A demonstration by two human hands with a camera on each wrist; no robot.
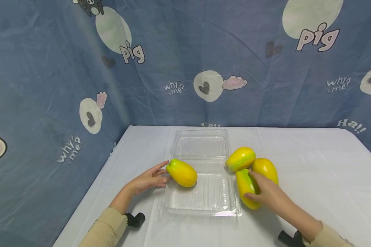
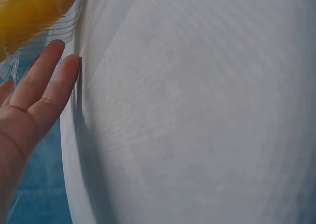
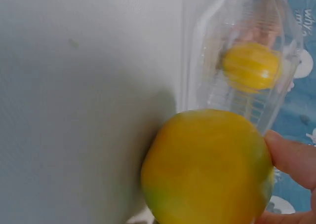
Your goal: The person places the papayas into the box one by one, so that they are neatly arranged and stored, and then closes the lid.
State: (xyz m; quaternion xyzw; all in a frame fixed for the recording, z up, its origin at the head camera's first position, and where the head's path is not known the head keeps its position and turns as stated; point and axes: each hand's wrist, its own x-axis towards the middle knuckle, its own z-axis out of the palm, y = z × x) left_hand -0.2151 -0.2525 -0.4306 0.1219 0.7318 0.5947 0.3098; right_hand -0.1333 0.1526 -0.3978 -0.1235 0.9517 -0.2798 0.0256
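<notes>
A yellow papaya with a green tip lies in the left part of a clear plastic container. Beside that fruit, at the container's left wall, my left hand has its fingers extended and spread. In the left wrist view, the fingertips are right at the clear wall, with yellow fruit showing through it. My right hand grips a second papaya just right of the container, thumb and fingers on either side. This papaya fills the lower middle of the right wrist view.
Two more papayas, one behind and one to the right, lie close around the gripped fruit. The container's hinged lid lies folded back behind it. A white cloth covers the table; a blue printed curtain hangs behind.
</notes>
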